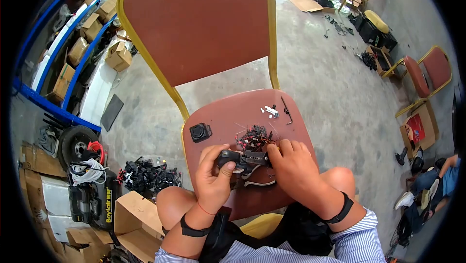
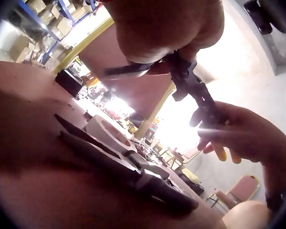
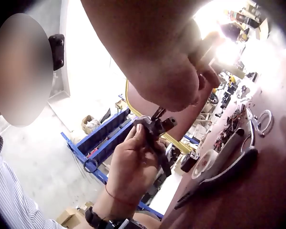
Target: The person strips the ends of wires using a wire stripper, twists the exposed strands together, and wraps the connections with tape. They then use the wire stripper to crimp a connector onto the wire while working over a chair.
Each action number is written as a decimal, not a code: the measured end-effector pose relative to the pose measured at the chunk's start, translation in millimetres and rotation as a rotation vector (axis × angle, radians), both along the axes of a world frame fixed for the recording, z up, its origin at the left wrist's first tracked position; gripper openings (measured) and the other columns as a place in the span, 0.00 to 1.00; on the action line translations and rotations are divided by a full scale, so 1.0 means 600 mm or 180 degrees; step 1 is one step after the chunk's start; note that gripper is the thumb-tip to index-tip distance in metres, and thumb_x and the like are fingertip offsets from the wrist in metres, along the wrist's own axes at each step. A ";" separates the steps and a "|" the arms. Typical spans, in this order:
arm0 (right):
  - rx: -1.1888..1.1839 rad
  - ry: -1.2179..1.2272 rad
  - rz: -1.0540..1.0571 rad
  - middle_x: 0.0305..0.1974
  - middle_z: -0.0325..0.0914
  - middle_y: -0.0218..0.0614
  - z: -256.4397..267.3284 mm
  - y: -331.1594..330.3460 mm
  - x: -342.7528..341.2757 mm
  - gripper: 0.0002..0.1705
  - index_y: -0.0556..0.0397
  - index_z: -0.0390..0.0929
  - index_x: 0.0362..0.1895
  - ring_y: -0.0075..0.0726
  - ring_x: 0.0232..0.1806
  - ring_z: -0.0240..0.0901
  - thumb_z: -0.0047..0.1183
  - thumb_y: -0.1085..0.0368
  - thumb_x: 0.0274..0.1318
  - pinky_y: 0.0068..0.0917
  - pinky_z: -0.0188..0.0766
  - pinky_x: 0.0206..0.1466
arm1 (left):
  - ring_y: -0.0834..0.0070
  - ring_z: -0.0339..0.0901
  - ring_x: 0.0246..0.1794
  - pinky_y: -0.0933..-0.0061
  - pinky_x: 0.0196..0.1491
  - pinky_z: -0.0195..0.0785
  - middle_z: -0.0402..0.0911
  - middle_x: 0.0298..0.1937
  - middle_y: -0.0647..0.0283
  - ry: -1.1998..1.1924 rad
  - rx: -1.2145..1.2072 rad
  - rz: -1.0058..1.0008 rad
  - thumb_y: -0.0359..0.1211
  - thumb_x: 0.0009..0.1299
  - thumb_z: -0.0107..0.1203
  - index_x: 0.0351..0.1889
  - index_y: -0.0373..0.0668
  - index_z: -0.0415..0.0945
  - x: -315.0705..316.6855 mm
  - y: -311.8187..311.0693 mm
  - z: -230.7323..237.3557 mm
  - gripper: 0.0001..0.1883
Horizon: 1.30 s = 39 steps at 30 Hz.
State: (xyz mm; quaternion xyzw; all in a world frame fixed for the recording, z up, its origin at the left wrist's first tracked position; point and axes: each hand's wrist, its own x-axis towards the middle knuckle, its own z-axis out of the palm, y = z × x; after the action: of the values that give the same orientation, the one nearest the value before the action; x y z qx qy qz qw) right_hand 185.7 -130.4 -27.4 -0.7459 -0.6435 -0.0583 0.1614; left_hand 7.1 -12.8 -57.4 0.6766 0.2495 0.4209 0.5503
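My left hand [image 1: 212,180] grips a black plastic part [image 1: 230,158] above the chair seat, the thumb lying along it. The right wrist view shows this black part [image 3: 155,126] with a stubby block and a flat strip hanging down. From the right, my right hand [image 1: 297,167] has its fingers curled round the far end of a slim dark piece [image 1: 256,158] that meets the part; the hand hides most of that end. Below on the seat lie a black-handled cutting tool [image 2: 124,167], a white tape roll [image 2: 109,134] and metal finger rings [image 3: 263,123] of scissors.
The red chair seat [image 1: 221,108] also bears a square black box [image 1: 200,132], a tangle of small wired parts [image 1: 255,137], white bits [image 1: 270,111] and a hex key [image 1: 287,111]. A pile of black parts [image 1: 150,176] and an open carton [image 1: 138,219] are on the floor at left.
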 end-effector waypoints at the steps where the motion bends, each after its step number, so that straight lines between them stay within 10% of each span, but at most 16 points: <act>1: -0.0059 0.0078 0.0042 0.35 0.73 0.39 0.001 0.000 0.000 0.14 0.53 0.76 0.46 0.45 0.39 0.74 0.52 0.66 0.53 0.40 0.70 0.41 | 0.71 0.77 0.54 0.71 0.60 0.70 0.74 0.54 0.59 0.0067 0.0086 0.0006 0.26 0.73 0.61 0.60 0.34 0.75 -0.001 0.000 0.005 0.18; 21: -0.0121 0.0176 -0.0035 0.34 0.75 0.41 -0.019 -0.007 -0.041 0.12 0.50 0.75 0.45 0.50 0.36 0.79 0.54 0.67 0.55 0.46 0.73 0.39 | 0.71 0.77 0.50 0.72 0.57 0.70 0.80 0.48 0.60 0.0723 0.0316 0.0087 0.21 0.68 0.60 0.55 0.35 0.79 -0.029 0.011 0.034 0.17; 30: -0.0768 0.1750 0.0088 0.45 0.81 0.55 -0.008 -0.034 -0.100 0.19 0.54 0.75 0.53 0.67 0.48 0.78 0.54 0.69 0.56 0.53 0.74 0.48 | 0.71 0.77 0.53 0.72 0.60 0.68 0.80 0.51 0.61 0.0379 0.0056 -0.0567 0.24 0.71 0.58 0.57 0.36 0.79 -0.086 0.027 0.040 0.17; 39: -0.1139 0.2801 0.0354 0.46 0.83 0.54 -0.007 -0.040 -0.113 0.16 0.56 0.77 0.55 0.57 0.50 0.80 0.54 0.62 0.68 0.43 0.72 0.54 | 0.63 0.78 0.48 0.70 0.55 0.70 0.79 0.46 0.57 0.0278 0.0704 -0.0340 0.23 0.69 0.55 0.54 0.36 0.79 -0.107 0.009 0.041 0.15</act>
State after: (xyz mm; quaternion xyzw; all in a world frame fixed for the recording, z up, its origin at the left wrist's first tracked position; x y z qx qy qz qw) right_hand 118.0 -154.5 -31.7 -0.6803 -0.5529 0.3836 0.2905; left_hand -57.3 -7.4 -32.9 0.7632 0.1890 0.3860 0.4825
